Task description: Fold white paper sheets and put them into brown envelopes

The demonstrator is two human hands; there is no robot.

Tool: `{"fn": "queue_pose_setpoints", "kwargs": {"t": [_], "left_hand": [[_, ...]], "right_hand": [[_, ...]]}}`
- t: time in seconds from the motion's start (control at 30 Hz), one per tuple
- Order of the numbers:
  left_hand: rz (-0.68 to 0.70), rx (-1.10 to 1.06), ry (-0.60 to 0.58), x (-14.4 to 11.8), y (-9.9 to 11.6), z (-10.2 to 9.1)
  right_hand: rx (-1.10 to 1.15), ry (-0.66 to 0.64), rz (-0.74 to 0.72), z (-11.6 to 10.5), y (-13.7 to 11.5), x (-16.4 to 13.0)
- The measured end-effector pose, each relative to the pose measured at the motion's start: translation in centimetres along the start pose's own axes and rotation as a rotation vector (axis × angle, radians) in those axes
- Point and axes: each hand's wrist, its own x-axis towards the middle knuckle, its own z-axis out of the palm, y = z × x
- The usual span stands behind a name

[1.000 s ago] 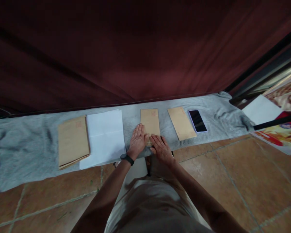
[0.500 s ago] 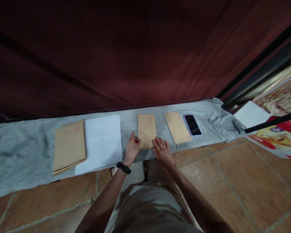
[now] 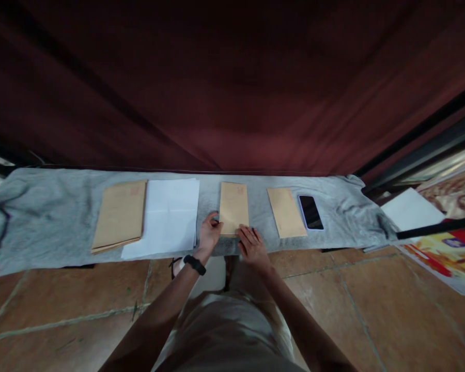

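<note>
A narrow brown envelope (image 3: 233, 206) lies on a grey cloth (image 3: 54, 217) spread over the floor. My left hand (image 3: 208, 233), with a black wristband, curls its fingers at the envelope's near left edge. My right hand (image 3: 251, 245) rests flat, fingertips touching the envelope's near right corner. A second brown envelope (image 3: 285, 212) lies just to the right, and a dark phone (image 3: 310, 212) lies beside that one.
Left of my hands lie white paper sheets (image 3: 166, 217) and a stack of larger brown envelopes (image 3: 120, 214). A dark red curtain (image 3: 232, 88) hangs behind the cloth. Another white sheet (image 3: 411, 212) and a colourful print (image 3: 449, 253) lie at the right, on brown floor tiles (image 3: 372, 299).
Both hands slid off the top of the middle envelope toward its near end. My left hand went from flat to curled at the envelope's left edge. The camera view shifted slightly.
</note>
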Motion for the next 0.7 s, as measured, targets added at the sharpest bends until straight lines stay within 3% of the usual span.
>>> {"fn": "queue_pose_setpoints", "kwargs": {"t": [0.13,0.27,0.37,0.5,0.7], "left_hand": [[0.062,0.092,0.014,-0.9,0.5,-0.4],[0.236,0.174,0.011,-3.6,1.3,-1.1],[0.431,0.230,-0.102,-6.0,1.4,-1.0],[0.700,0.536,-0.237,-7.9,0.4,-0.5],[0.793,0.733,-0.238,-8.2,-1.1,-1.6]], "right_hand": [[0.001,0.003,-0.017,0.2,0.0,-0.4],[-0.018,-0.016,-0.031,-0.1,0.1,-0.5],[-0.024,-0.019,-0.033,-0.2,-0.2,-0.4],[-0.020,-0.005,-0.019,-0.1,-1.1,-0.5],[-0.006,0.041,0.008,0.0,-1.4,-1.6]]}}
